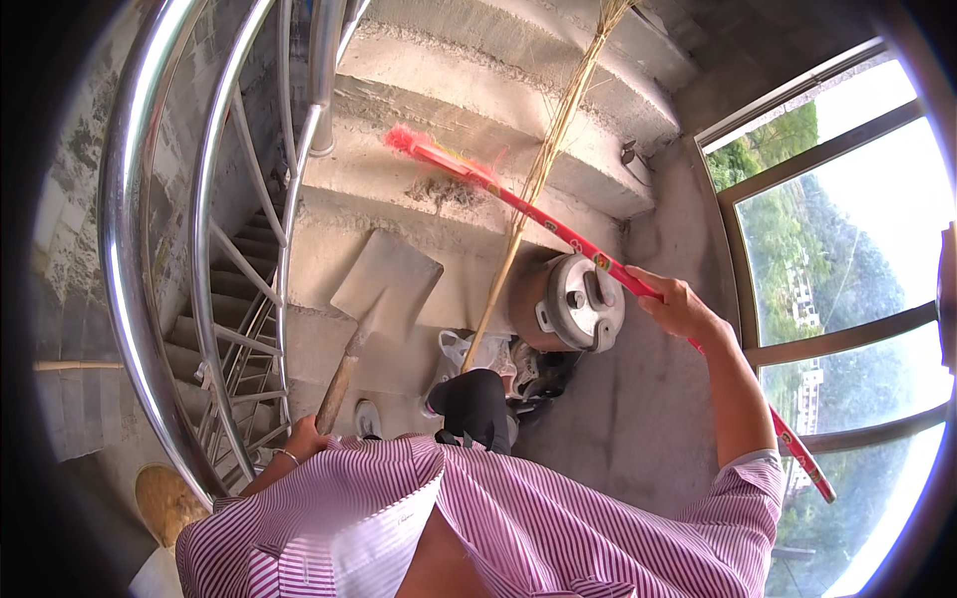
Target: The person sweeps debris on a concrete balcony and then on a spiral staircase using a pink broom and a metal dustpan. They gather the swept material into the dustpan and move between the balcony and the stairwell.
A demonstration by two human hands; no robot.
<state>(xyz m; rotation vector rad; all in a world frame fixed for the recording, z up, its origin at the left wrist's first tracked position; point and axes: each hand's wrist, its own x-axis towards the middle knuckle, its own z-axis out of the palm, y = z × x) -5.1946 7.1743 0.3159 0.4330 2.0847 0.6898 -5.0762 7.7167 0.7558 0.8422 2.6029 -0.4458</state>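
Observation:
My right hand (677, 303) grips the red handle of a broom (549, 223) with pink-red bristles. The broom slants up across the concrete steps, its bristle head raised at the upper left and its handle end low on the right. In my left hand (308, 439) is the wooden shaft of a flat metal shovel (389, 276). Its blade lies against the steps, below a small heap of dark debris (446, 193). Between the two tools leans a long twig broom (549, 153), its thin stick end near my knee.
A rice cooker or pressure cooker (587, 303) stands by the wall at right. Beside it are a white plastic bag (456, 351) and dark items (549, 374). Stainless steel railing (119, 224) curves along the left, above a descending stairwell (239, 269). Windows (822, 239) line the right.

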